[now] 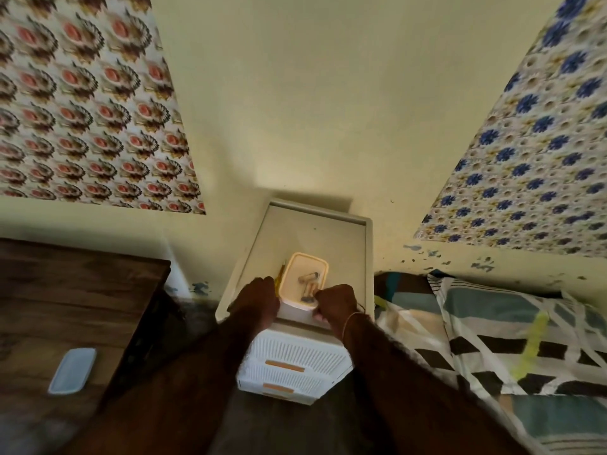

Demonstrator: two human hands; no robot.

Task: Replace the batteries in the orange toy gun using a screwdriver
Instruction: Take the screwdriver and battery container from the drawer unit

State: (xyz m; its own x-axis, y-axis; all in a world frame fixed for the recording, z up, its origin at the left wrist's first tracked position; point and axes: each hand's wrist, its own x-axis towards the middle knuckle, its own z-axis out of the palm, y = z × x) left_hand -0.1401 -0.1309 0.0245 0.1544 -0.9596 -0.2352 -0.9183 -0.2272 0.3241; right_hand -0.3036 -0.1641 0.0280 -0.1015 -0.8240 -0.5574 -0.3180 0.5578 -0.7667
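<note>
1. Both bare forearms reach forward and inward from the bottom of the view, so that the 2 hands sit close together, not touching.
2. The left hand [259, 298] shows its back to the camera, knuckles up and fingers bent down out of sight.
3. The right hand [335, 302] is curled likewise, its fingertips tucked under; whether it grips anything cannot be told.
4. A thin bangle circles the right wrist.

A home bedroom: patterned bedding [492, 330], a plastic drawer unit [295, 366] and a wooden cabinet [65, 290]
</note>
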